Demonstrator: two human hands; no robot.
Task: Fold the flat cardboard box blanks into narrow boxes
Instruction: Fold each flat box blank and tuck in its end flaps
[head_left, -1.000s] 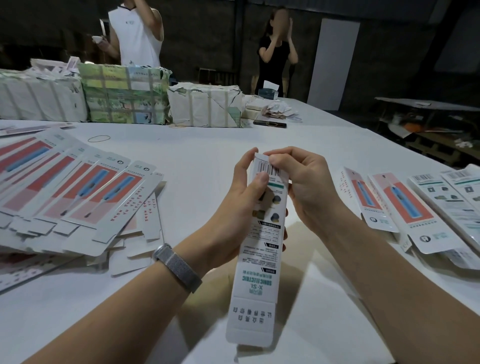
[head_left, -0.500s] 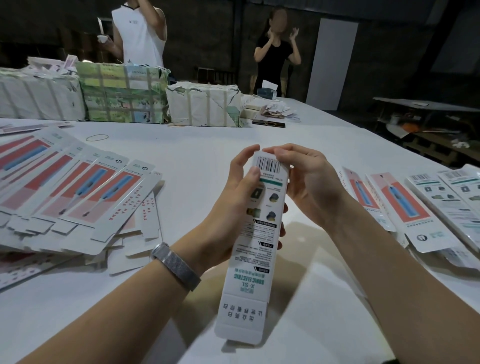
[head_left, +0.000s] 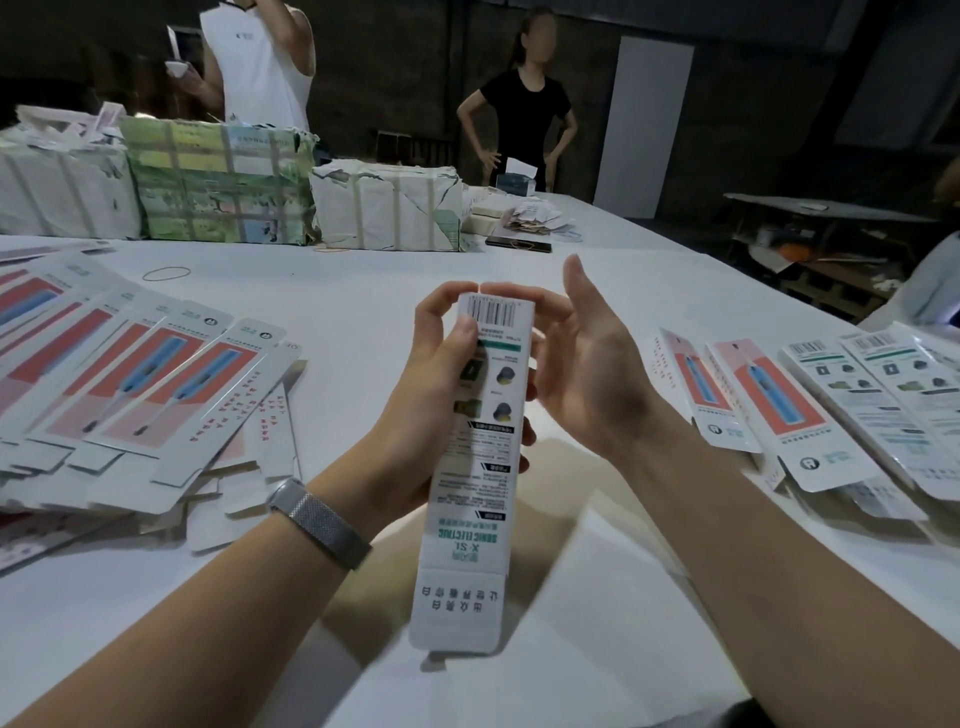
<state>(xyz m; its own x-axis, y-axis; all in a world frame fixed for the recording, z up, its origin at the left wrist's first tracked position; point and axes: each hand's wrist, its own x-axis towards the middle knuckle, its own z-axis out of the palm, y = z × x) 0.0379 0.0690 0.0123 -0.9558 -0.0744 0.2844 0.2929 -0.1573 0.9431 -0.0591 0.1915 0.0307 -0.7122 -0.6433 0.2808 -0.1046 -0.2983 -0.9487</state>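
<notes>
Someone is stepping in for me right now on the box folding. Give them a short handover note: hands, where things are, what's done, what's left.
Left hand: grips the narrow box near its top, barcode end up.
Right hand: open beside the box, fingertips at its top end.
Flat blanks fanned out on the table to the left; finished boxes lie to the right.
Done: this box is formed, top end closed.
Left: bottom flap still open; then the remaining blanks.

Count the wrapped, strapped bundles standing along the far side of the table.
3, side by side in a row: a white bundle at far left, a green printed bundle in the middle, a torn white bundle to its right. Others may lie beyond the left edge.
</notes>
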